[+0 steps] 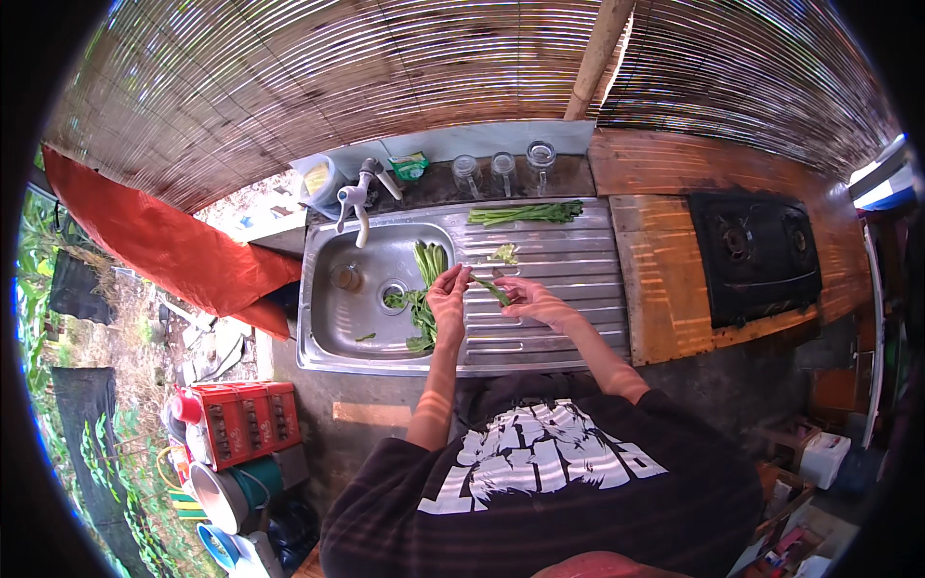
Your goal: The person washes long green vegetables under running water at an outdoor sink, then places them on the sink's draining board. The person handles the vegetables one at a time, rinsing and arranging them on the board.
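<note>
Over the right edge of the sink basin [328,323], my left hand [447,297] pinches one end of a green leafy stalk [489,288]. My right hand [532,302] has its fingers closed on the other part of that stalk, over the ribbed drainboard [568,332]. Below and beside my left hand, leafy greens [430,258] with pale stems lie in the right side of the basin, partly hidden by the hand. A small heap of pale green scraps [504,253] sits just beyond my hands. Farther back, a bunch of green stalks [525,212] lies across the drainboard.
A white faucet [355,199] rises behind the basin, where a small glass [346,277] stands. Three glass mugs [503,173] and a green packet [409,166] line the back ledge. A black gas stove [756,252] is at right; a red crate [243,422] is at lower left.
</note>
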A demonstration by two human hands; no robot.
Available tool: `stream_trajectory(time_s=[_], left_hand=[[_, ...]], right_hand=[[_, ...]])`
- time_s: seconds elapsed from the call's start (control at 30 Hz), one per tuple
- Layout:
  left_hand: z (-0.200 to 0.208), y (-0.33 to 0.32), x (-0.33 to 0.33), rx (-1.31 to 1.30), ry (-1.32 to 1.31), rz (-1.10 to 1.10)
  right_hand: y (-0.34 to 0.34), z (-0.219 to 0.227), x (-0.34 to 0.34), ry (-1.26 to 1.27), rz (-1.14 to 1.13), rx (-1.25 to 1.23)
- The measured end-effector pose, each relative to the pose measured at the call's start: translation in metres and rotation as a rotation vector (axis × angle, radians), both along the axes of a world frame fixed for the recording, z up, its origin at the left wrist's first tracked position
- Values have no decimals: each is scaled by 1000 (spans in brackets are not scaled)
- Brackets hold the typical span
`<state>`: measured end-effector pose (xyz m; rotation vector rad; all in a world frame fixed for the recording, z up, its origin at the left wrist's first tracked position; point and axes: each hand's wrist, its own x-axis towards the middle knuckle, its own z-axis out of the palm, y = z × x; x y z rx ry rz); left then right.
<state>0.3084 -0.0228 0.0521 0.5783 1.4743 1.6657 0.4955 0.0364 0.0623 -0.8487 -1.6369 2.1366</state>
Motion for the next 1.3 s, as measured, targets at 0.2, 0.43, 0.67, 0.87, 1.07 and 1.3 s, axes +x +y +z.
stream_trajectory(time_s=[0.2, 0.43, 0.67, 0.87, 1.07, 1.3], left_hand=[[-7, 19, 3, -117, -71, 0], [-36, 75, -10, -155, 5, -30], [-51, 134, -30, -225, 113, -161], [-74, 98, -45, -454, 365, -174], [-94, 52, -22, -372, 592, -276], [-69, 50, -1, -277, 680, -296]], right_hand=[[39, -20, 17, -168, -143, -121], [105, -38, 1, -242, -443, 53], [171, -72, -18, -303, -588, 390], [156, -60, 2, -615, -688, 595], [91, -77, 34, -548, -649, 654], [36, -59, 33, -621, -527, 597]])
